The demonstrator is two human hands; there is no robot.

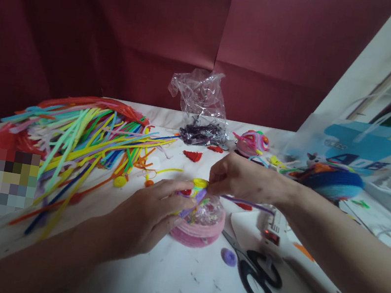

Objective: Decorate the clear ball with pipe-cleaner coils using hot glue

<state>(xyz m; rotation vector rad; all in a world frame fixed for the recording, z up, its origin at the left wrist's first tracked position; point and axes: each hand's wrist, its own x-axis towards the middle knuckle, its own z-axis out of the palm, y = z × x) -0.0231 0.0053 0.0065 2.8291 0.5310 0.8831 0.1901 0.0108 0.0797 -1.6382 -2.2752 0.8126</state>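
In the middle of the table, my left hand [157, 207] is closed on a round pink pipe-cleaner craft [196, 234] that has clear plastic in its hollow. Yellow, red and purple pieces show on its upper side, among them a yellow coil [200, 183] by my fingertips. My right hand [237, 177] is pinched at the craft's upper right edge. From under it a purple pipe cleaner [246, 203] trails to the right. My curled fingers hide its gripped end. Just right of the craft lie a purple coil [228, 257] and black-handled scissors [252, 273] with the blades partly apart.
A heap of coloured pipe cleaners [85, 133] spreads over a red bag at left. Behind are a clear plastic bag [203, 102], red pieces [192, 156] and a pink finished craft [253, 142]. A blue ball-like craft [335, 182], a paper bag [353, 143] and a white device [273, 224] are right.
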